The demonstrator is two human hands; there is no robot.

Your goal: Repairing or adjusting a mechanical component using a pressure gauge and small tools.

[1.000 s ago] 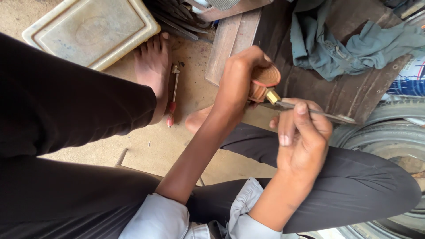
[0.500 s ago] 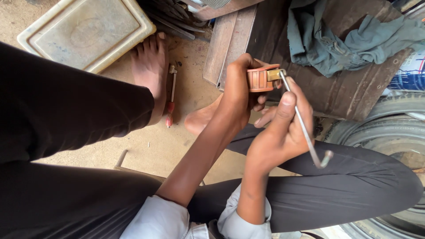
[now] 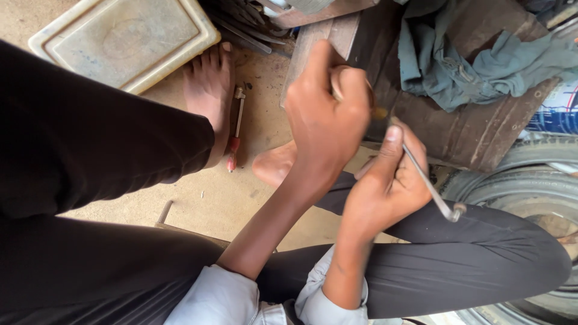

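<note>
My left hand (image 3: 325, 117) is closed around a small part, which its fingers hide almost entirely; only a brass-coloured bit (image 3: 379, 112) shows at the right of the fist. My right hand (image 3: 388, 186) sits just below and to the right, pinching a thin bent metal rod tool (image 3: 430, 183). The rod's upper end points into the part and its hooked end (image 3: 457, 210) hangs low right. Both hands hover over my crossed legs in dark trousers (image 3: 469, 271).
A red-handled screwdriver (image 3: 235, 135) lies on the sandy ground beside my bare foot (image 3: 208, 90). A cream plastic tray (image 3: 120, 42) is top left. A grey-green cloth (image 3: 475, 66) drapes over rusty metal (image 3: 475, 138). A tyre (image 3: 536, 192) lies at right.
My left hand has rolled over the orange part, which showed before and is now hidden. The rod has swung from pointing right to slanting down-right in my right hand.
</note>
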